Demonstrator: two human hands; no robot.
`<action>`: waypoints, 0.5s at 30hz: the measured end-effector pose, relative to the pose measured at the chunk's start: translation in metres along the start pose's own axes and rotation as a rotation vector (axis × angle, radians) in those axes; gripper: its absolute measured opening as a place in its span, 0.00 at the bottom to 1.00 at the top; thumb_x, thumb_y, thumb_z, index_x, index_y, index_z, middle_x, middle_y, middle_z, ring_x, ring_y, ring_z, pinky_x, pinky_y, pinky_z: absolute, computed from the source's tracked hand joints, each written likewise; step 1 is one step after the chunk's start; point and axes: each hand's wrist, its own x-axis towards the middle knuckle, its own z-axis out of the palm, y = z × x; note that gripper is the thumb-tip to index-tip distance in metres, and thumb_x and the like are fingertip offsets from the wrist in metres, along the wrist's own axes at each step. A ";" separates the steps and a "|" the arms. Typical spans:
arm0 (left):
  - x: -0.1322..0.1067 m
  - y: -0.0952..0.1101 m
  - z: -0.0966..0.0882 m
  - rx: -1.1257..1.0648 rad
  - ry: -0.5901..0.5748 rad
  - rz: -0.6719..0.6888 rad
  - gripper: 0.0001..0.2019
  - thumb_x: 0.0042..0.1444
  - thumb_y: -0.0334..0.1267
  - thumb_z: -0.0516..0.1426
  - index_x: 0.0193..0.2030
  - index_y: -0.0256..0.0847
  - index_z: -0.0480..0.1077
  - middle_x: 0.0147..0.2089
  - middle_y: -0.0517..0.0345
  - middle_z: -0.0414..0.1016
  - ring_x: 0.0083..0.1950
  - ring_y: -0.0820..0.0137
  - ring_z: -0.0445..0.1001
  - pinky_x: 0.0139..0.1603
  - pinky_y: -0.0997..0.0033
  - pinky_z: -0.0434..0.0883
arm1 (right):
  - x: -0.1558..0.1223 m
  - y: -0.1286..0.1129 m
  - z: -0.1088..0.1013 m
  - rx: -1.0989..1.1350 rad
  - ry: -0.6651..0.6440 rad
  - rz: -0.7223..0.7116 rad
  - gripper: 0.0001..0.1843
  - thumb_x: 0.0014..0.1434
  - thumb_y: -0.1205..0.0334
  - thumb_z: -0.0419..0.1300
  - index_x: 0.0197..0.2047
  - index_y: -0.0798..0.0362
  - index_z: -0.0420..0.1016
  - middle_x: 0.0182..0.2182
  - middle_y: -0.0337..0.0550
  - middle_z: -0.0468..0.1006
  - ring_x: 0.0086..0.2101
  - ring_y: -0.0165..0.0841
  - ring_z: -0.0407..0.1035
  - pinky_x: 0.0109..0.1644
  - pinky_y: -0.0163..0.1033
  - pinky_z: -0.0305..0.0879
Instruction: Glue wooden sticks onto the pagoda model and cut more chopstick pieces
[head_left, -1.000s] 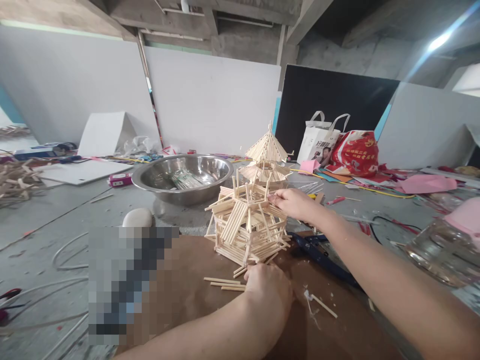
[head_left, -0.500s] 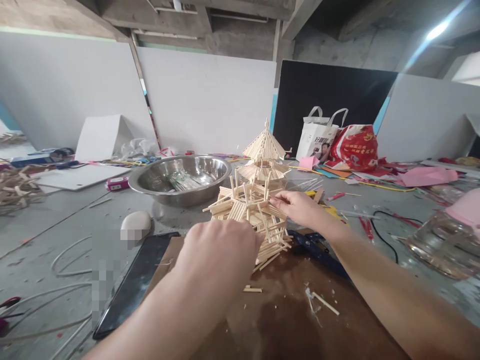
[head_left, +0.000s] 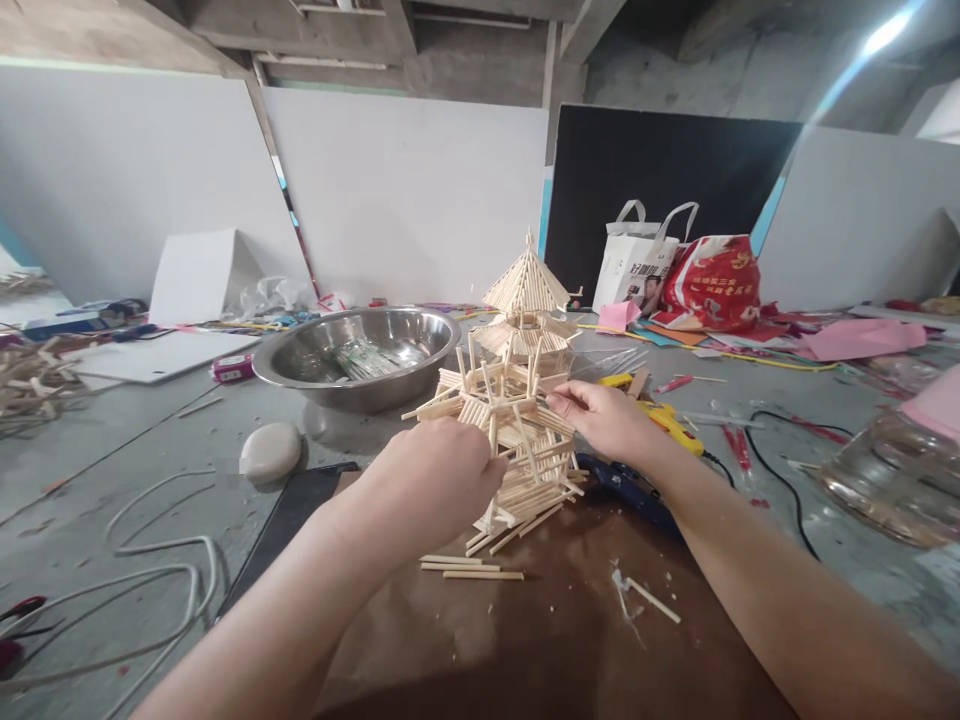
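A tower-like model made of thin wooden sticks [head_left: 529, 470] stands on a brown board [head_left: 570, 640], with upright sticks rising from its upper rim. Directly behind it shows a pointed stick roof [head_left: 526, 280] over a wider tier; I cannot tell whether they are joined. At the model's front left, my left hand [head_left: 446, 480] is closed, its fingertips largely hidden by the back of the hand. On the other side, my right hand [head_left: 600, 415] pinches at the model's right upper edge. Several loose sticks [head_left: 480, 570] lie in front.
A steel basin [head_left: 360, 390] stands behind on the left, near a white rounded object [head_left: 271, 453]. A dark blue tool [head_left: 630, 490] and a yellow tool [head_left: 671, 425] lie right of the model. Farther right is a clear container [head_left: 885, 475]. Bags [head_left: 716, 285] stand at the back.
My left hand has drawn back slightly to the left, uncovering more of the model's base and the loose sticks. The right hand stays at the model's right edge.
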 end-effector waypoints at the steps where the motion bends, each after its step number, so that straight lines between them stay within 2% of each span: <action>1: 0.000 0.000 -0.001 0.002 -0.011 -0.005 0.16 0.51 0.36 0.42 0.25 0.37 0.68 0.22 0.53 0.66 0.25 0.69 0.66 0.27 0.69 0.62 | 0.000 0.000 0.000 0.002 0.004 -0.002 0.19 0.53 0.47 0.46 0.36 0.48 0.70 0.30 0.39 0.75 0.32 0.32 0.68 0.33 0.34 0.58; 8: 0.000 -0.001 -0.006 -0.086 -0.010 -0.015 0.14 0.50 0.34 0.43 0.22 0.36 0.67 0.20 0.56 0.64 0.24 0.74 0.63 0.28 0.74 0.62 | 0.000 0.002 0.001 0.006 0.005 -0.005 0.18 0.54 0.48 0.46 0.36 0.49 0.69 0.30 0.39 0.75 0.32 0.33 0.68 0.33 0.34 0.58; 15: 0.000 -0.002 -0.004 -0.109 0.023 -0.011 0.15 0.50 0.36 0.43 0.22 0.37 0.68 0.20 0.56 0.64 0.23 0.74 0.63 0.27 0.74 0.61 | -0.001 0.001 0.002 0.011 0.005 -0.010 0.18 0.54 0.49 0.46 0.37 0.49 0.69 0.31 0.40 0.75 0.32 0.33 0.68 0.33 0.34 0.58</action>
